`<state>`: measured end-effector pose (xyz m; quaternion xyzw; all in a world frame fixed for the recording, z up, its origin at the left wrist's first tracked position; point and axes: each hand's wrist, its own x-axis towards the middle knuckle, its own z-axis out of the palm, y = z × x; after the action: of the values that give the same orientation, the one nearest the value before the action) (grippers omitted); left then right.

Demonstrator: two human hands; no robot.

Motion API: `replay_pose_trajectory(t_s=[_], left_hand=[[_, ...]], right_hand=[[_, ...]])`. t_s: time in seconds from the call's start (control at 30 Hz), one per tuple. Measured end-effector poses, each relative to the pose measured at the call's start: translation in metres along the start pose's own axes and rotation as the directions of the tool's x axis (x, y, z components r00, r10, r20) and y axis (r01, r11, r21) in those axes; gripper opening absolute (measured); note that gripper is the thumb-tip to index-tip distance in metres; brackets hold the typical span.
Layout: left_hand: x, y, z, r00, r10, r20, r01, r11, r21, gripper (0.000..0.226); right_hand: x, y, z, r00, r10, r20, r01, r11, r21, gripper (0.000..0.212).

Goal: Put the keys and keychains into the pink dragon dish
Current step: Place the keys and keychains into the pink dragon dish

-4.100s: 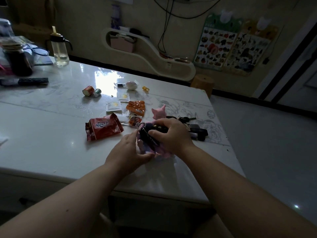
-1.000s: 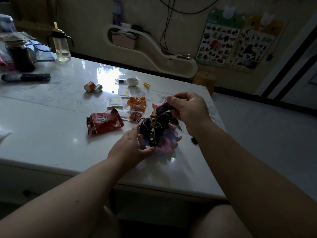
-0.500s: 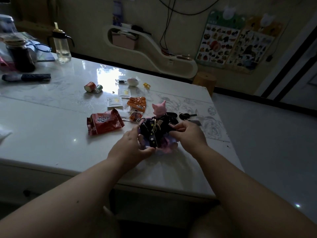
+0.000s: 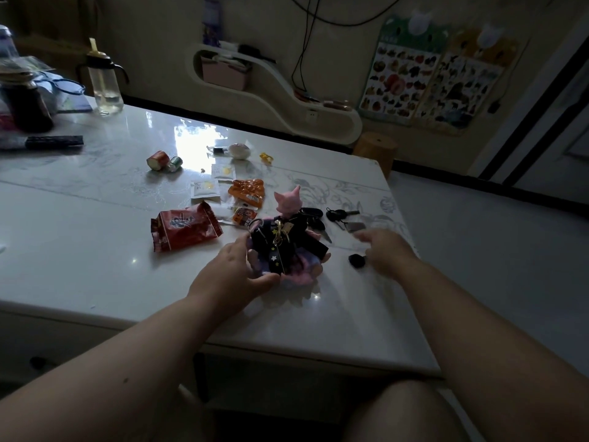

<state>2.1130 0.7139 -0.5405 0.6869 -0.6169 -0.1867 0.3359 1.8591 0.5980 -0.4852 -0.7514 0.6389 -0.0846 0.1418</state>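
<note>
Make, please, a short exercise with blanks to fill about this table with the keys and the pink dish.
1. The left hand steadies the pink ____ dish.
2. The red snack packet lies to the ____ of the dish.
3. The right hand holds ____ as it reaches toward the bunch of keys on the table.
4. The small black fob lies ____ the dish, on the tabletop.

Missing words: dragon; left; nothing; outside
</note>
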Motion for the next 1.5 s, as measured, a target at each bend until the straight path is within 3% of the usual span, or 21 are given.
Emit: replay_pose_trajectory(t_s=[0.07, 0.13, 0.33, 0.47, 0.6, 0.67, 0.77, 0.93, 1.03, 1.1, 1.2, 1.3, 1.4, 1.5], left_hand=[[0.0, -0.001, 0.0, 1.0, 0.006, -0.002, -0.006, 1.0, -0.001, 0.079], [0.0, -0.001, 0.0, 1.0, 0.01, -0.002, -0.01, 1.0, -0.002, 0.079], [0.001, -0.002, 0.0, 1.0, 0.027, -0.006, -0.028, 1.0, -0.013, 0.075], [0.002, -0.002, 0.0, 1.0, 0.026, -0.006, -0.026, 0.999, -0.021, 0.076], [0.001, -0.002, 0.001, 1.0, 0.019, -0.003, -0.019, 1.0, -0.013, 0.078], [0.001, -0.002, 0.001, 1.0, 0.015, 0.0, -0.015, 1.0, -0.015, 0.079], [0.001, -0.001, 0.0, 1.0, 0.01, -0.002, -0.01, 1.0, -0.019, 0.079], [0.001, -0.001, 0.001, 1.0, 0.006, -0.008, -0.006, 1.0, -0.02, 0.076], [0.001, 0.0, 0.0, 1.0, 0.005, -0.008, -0.006, 1.0, -0.018, 0.076], [0.0, 0.0, 0.0, 1.0, 0.011, -0.011, -0.011, 1.0, -0.021, 0.076], [0.0, 0.001, 0.0, 1.0, 0.007, -0.01, -0.007, 1.0, -0.021, 0.076], [0.001, 0.001, 0.0, 1.0, 0.006, -0.01, -0.006, 1.0, -0.01, 0.077], [0.001, 0.0, 0.001, 1.0, 0.008, -0.006, -0.008, 1.0, -0.016, 0.077], [0.001, -0.001, 0.0, 1.0, 0.004, 0.001, -0.004, 1.0, -0.023, 0.075]], right_hand=[[0.0, 0.005, 0.007, 0.991, -0.019, 0.135, 0.035, 0.993, -0.117, 0.042], [0.002, 0.007, 0.012, 0.991, -0.034, 0.128, 0.057, 0.982, -0.179, 0.034], [0.002, 0.007, 0.007, 0.987, 0.079, 0.141, -0.069, 0.995, -0.069, 0.033], [-0.003, 0.013, 0.004, 0.986, 0.119, 0.116, -0.106, 0.989, -0.107, 0.023], [-0.012, 0.018, 0.004, 0.97, 0.209, 0.121, -0.215, 0.976, 0.037, 0.035], [-0.02, 0.021, 0.003, 0.966, 0.212, 0.149, -0.224, 0.972, 0.071, 0.025], [-0.028, 0.022, 0.0, 0.982, 0.181, 0.048, -0.186, 0.968, 0.167, 0.009], [-0.048, -0.005, -0.017, 0.98, 0.144, -0.137, -0.016, 0.743, 0.669, 0.029], [-0.058, -0.036, -0.023, 0.988, 0.009, -0.156, 0.109, 0.674, 0.731, 0.015], [-0.061, -0.055, -0.02, 0.996, -0.051, -0.071, 0.088, 0.644, 0.76, 0.019], [-0.062, -0.073, -0.005, 0.994, -0.108, -0.03, 0.101, 0.756, 0.647, 0.019], [-0.062, -0.078, 0.014, 0.958, -0.189, -0.217, 0.257, 0.899, 0.356, 0.017], [-0.066, -0.073, 0.031, 0.897, -0.256, -0.361, 0.327, 0.933, 0.153, 0.014], [-0.068, -0.066, 0.044, 0.868, -0.32, -0.38, 0.366, 0.929, 0.053, 0.01]])
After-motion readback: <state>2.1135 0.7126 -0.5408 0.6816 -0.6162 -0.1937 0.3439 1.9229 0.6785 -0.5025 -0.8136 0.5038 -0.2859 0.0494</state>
